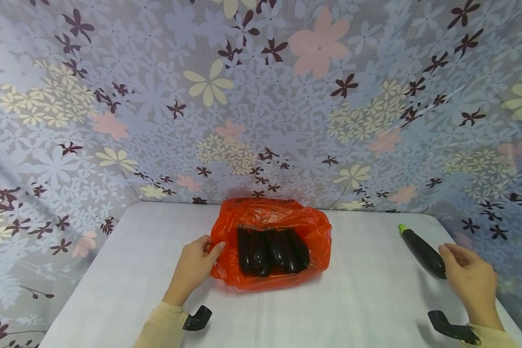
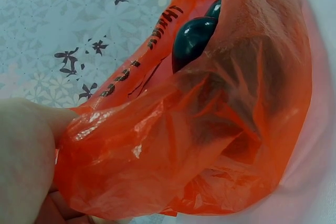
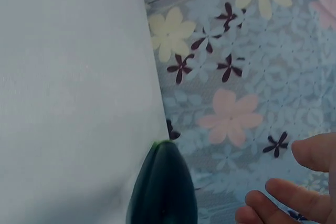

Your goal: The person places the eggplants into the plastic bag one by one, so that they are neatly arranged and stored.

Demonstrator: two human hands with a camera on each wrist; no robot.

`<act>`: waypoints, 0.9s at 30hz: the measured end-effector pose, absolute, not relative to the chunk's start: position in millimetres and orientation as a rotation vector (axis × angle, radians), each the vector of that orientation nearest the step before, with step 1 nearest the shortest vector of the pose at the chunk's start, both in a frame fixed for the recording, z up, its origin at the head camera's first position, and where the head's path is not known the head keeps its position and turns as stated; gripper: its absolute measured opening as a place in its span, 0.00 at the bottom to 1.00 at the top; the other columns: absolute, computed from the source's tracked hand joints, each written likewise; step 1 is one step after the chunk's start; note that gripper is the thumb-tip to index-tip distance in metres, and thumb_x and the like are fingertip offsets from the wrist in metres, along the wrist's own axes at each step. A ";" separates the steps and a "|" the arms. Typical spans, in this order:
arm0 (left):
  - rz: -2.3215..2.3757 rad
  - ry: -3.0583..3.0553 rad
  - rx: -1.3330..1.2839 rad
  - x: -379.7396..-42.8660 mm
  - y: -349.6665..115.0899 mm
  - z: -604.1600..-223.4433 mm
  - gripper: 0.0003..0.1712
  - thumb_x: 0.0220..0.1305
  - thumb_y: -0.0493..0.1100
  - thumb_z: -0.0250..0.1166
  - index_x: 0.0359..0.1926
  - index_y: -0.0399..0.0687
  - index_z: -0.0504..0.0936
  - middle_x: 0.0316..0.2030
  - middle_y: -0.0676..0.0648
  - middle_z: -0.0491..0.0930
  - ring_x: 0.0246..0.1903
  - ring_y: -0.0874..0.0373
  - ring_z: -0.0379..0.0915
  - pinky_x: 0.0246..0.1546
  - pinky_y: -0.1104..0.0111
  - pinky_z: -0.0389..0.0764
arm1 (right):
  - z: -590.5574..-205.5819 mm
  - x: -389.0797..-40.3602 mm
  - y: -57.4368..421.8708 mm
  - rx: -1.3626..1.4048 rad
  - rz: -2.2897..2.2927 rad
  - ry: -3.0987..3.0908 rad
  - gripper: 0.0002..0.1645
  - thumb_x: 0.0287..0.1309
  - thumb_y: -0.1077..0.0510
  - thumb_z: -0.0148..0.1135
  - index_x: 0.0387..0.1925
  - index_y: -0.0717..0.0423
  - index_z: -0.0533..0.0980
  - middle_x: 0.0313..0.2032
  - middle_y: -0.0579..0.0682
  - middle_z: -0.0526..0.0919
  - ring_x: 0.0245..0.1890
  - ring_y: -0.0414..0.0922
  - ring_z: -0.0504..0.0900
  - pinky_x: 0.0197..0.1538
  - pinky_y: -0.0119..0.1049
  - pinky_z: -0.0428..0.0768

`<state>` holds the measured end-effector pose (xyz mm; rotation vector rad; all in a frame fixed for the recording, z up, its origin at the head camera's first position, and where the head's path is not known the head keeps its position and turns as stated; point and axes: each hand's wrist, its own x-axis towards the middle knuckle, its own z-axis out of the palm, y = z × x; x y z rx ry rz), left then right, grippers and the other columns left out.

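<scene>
A red plastic bag (image 1: 271,285) stands with its mouth spread, several dark eggplants (image 1: 257,251) side by side inside. My left hand (image 1: 195,263) grips the bag's left edge; in the left wrist view the thumb (image 2: 31,150) lies over the crinkled plastic. At the right, a single eggplant (image 1: 424,253) with a green stem end slants beside my right hand (image 1: 471,278). In the right wrist view, that eggplant (image 3: 164,187) appears apart from the fingers (image 3: 294,200), which are spread from the thumb. Whether it touches the table is unclear.
Both hands work over a white-covered table (image 1: 365,299). Flower-patterned cloth (image 1: 287,121) rises behind it and at the sides. Black curved mounts (image 1: 452,328) sit at both wrists, above the sleeves' ends.
</scene>
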<state>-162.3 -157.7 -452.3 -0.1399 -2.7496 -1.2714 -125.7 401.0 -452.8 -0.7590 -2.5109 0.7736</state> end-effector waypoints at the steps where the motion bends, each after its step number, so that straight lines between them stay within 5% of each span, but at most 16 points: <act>1: -1.271 -2.750 -0.140 -162.4 -157.8 -452.5 0.13 0.69 0.48 0.65 0.34 0.44 0.76 0.18 0.51 0.68 0.19 0.58 0.66 0.20 0.70 0.70 | -453.0 -126.6 402.7 -0.773 0.779 -2.519 0.34 0.72 0.42 0.50 0.63 0.67 0.73 0.57 0.68 0.78 0.53 0.64 0.77 0.41 0.46 0.72; 10: -1.274 -2.746 -0.142 -162.2 -157.1 -452.5 0.14 0.69 0.48 0.65 0.32 0.44 0.75 0.18 0.51 0.67 0.19 0.58 0.65 0.20 0.70 0.69 | -456.3 -131.2 421.2 -0.829 0.863 -2.681 0.42 0.71 0.36 0.47 0.67 0.69 0.67 0.62 0.72 0.71 0.58 0.69 0.70 0.52 0.62 0.69; 19: -1.282 -2.743 -0.136 -161.4 -157.7 -452.5 0.13 0.69 0.48 0.65 0.33 0.44 0.76 0.18 0.51 0.67 0.19 0.58 0.65 0.19 0.70 0.69 | -458.7 -136.6 437.2 -0.918 1.010 -2.819 0.49 0.70 0.30 0.43 0.72 0.67 0.59 0.69 0.74 0.59 0.63 0.74 0.61 0.55 0.67 0.68; 27: -1.268 -2.748 -0.131 -161.3 -157.5 -451.9 0.13 0.69 0.49 0.65 0.33 0.44 0.76 0.18 0.51 0.68 0.19 0.58 0.65 0.20 0.70 0.69 | -463.9 -138.6 441.6 -0.836 0.984 -2.845 0.41 0.72 0.42 0.51 0.70 0.71 0.60 0.65 0.75 0.64 0.60 0.73 0.65 0.51 0.64 0.72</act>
